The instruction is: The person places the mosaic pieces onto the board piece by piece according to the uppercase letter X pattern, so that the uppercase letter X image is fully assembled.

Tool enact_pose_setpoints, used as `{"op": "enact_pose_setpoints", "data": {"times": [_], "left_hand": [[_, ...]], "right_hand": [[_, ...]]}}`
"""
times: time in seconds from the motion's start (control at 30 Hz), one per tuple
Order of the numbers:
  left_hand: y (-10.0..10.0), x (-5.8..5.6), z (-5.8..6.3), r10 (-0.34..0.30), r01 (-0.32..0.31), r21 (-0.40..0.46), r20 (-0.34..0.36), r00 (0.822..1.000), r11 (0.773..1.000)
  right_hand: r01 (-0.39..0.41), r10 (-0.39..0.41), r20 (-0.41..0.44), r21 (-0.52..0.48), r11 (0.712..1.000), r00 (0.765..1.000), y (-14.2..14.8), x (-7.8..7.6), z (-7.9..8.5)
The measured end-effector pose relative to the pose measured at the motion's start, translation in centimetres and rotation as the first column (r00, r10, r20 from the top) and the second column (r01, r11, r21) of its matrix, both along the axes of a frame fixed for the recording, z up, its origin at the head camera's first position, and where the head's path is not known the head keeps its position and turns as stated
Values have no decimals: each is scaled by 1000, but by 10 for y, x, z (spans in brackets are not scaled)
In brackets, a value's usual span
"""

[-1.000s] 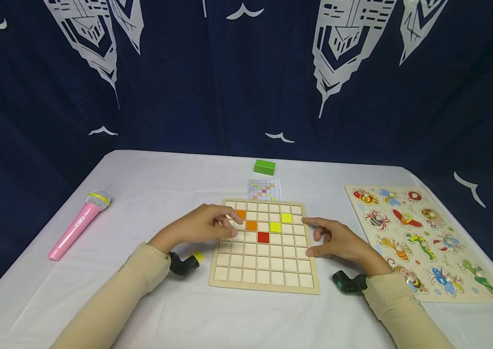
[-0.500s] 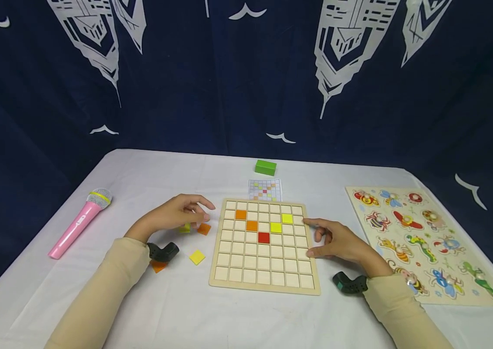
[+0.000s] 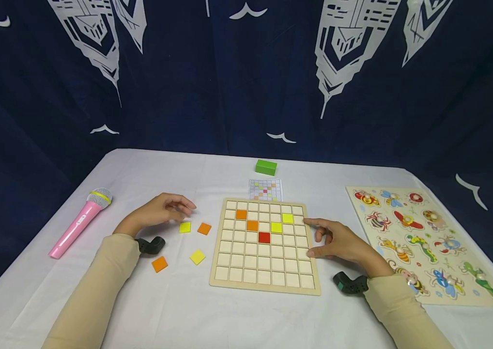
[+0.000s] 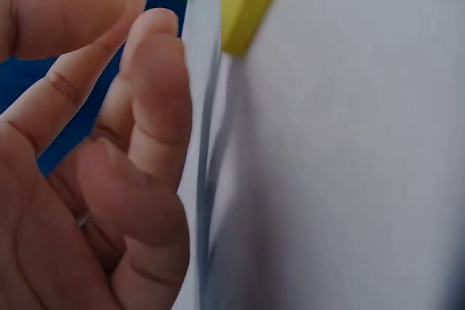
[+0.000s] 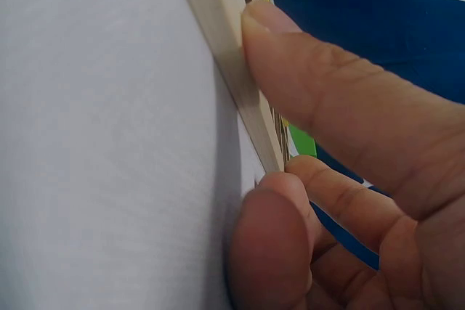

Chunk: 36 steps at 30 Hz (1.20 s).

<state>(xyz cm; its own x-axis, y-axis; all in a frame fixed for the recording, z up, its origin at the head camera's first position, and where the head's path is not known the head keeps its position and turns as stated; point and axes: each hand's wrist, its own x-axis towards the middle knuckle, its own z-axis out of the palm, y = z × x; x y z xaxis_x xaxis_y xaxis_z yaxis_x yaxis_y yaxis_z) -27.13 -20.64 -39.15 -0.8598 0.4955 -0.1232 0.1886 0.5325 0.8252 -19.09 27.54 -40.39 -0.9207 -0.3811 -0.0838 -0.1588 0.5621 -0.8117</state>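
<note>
A wooden grid board (image 3: 265, 289) lies mid-table, with two orange tiles, one red tile (image 3: 264, 237) and two yellow tiles in its cells. To its left lie a yellow tile (image 3: 184, 227), an orange tile (image 3: 204, 228), another yellow tile (image 3: 197, 257) and another orange tile (image 3: 159, 264). My left hand (image 3: 159, 209) hovers by the nearest yellow tile, fingers loosely bent and holding nothing; the left wrist view shows a yellow piece (image 4: 251, 5) beyond the fingers. On the board's right edge, my right hand (image 3: 338, 241) rests its thumb (image 5: 290, 63) and index fingertip, spaced apart along the rim.
Behind the board lies a small pattern card (image 3: 265, 189), with a green block (image 3: 266, 167) farther back. A pink toy microphone (image 3: 80, 223) lies at the left. At the right is a peg puzzle board (image 3: 473, 298) with insect pictures, close to the right forearm.
My left hand has withdrawn leftward from over the grid board, uncovering the loose tiles. The right hand stays at the board's edge, and the tiles in the cells look the same.
</note>
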Motion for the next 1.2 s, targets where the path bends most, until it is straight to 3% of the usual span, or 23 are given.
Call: {"op": "enact_pose_setpoints", "data": {"times": [0.47,0.83,1.2], "left_hand": [[-10,3,-5,-110,112,-57,31,993,992],[-3,8,-2,-54,53,-180,-1,999,982],[-1,4,-3,-32,23,-184,-45,998,983]], "right_hand": [[-14,14,12,-12,1000,1000,-2,-3,-1],[-15,15,13,-6,1000,1000,-1,-3,-1],[-6,6,4,8,1000,1000,-1,-1,0]]}}
